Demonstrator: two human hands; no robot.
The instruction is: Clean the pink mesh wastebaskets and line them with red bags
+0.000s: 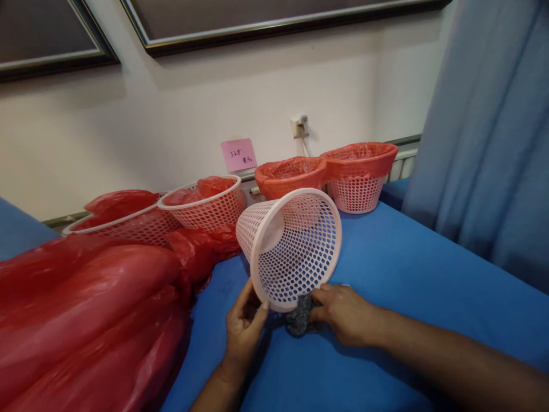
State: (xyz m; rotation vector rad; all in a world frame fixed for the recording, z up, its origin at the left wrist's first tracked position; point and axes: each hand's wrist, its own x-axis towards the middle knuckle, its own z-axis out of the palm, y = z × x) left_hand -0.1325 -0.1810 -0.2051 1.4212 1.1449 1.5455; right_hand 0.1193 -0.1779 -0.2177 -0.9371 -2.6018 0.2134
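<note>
A pale pink mesh wastebasket [295,260] lies tilted on its side on the blue surface, its mouth facing me. My left hand [245,332] grips the lower left of its rim, thumb on the front and fingers behind. With bent fingers my right hand [345,313] pinches a crumpled dark grey cloth [299,320] against the lower right of the rim. Part of the cloth is hidden by the fingers and the rim.
Several other mesh baskets with red liners stand along the wall, including a right one [358,191] and a left one [201,209]. Large red plastic bags [107,309] fill the left. A blue curtain [480,143] hangs at right. A pink note [239,154] is on the wall.
</note>
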